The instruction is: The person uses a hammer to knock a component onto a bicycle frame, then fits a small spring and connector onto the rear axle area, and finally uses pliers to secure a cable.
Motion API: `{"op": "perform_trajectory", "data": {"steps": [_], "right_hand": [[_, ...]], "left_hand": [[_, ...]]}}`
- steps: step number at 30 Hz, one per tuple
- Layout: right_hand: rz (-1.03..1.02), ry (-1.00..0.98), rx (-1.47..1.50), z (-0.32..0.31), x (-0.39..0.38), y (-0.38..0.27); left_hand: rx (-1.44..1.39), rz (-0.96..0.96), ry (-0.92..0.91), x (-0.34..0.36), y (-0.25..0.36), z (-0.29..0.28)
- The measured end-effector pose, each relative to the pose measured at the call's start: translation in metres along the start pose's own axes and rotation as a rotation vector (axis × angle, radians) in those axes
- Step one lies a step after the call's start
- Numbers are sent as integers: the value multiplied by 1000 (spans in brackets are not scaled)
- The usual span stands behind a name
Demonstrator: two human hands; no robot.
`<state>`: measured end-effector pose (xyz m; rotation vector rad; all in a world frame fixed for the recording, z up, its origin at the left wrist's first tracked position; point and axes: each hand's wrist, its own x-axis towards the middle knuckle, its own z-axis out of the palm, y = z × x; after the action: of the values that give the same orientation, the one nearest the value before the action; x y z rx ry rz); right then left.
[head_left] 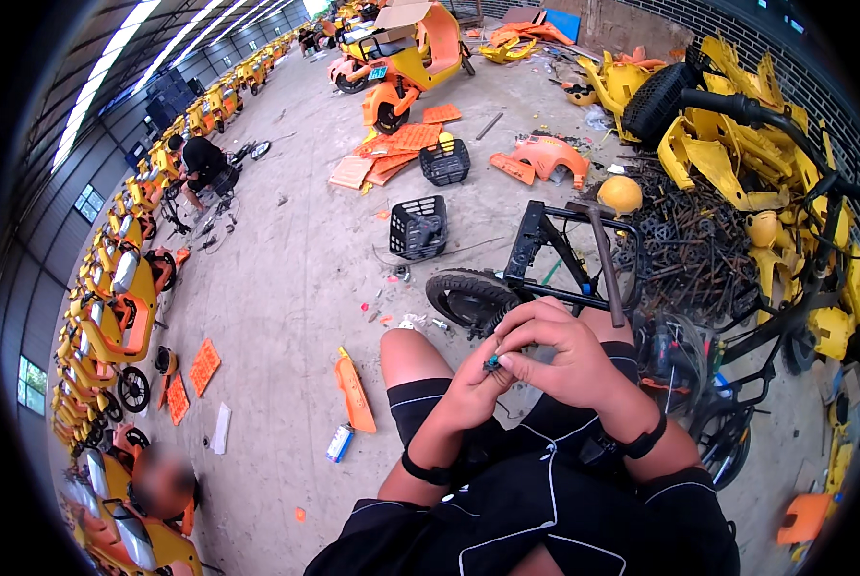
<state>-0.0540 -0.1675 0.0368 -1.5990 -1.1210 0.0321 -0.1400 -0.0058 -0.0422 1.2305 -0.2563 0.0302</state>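
Observation:
Both hands meet in front of my lap, over my knees. My left hand [476, 384] is closed, its fingers partly hidden behind the other hand. Thumb and fingers of my right hand [562, 348] pinch together from the right. A small dark teal piece [491, 364] shows between them, too small to name, and both hands seem to grip it. Just beyond my hands stands a stripped black scooter frame [531, 235] with a black-tyred wheel [466, 296] at its left. A brown bar [608, 269] lies across the frame, its near end close to my right knee.
Black baskets [418, 228] and orange panels [392, 149] lie ahead. A heap of dark metal parts [694, 240] and yellow body panels [728, 158] fill the right side. Scooters [113, 307] line the left, where another person [203, 165] crouches. An orange strip [354, 392] lies left of my knee.

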Motion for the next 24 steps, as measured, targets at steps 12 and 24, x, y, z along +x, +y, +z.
{"op": "perform_trajectory", "data": {"steps": [12, 24], "right_hand": [[-38, 164, -88, 18, -10, 2], [-32, 192, -41, 29, -12, 9]], "left_hand": [[-99, -2, 80, 1, -4, 2], [-48, 23, 122, 5, -10, -1]]}}
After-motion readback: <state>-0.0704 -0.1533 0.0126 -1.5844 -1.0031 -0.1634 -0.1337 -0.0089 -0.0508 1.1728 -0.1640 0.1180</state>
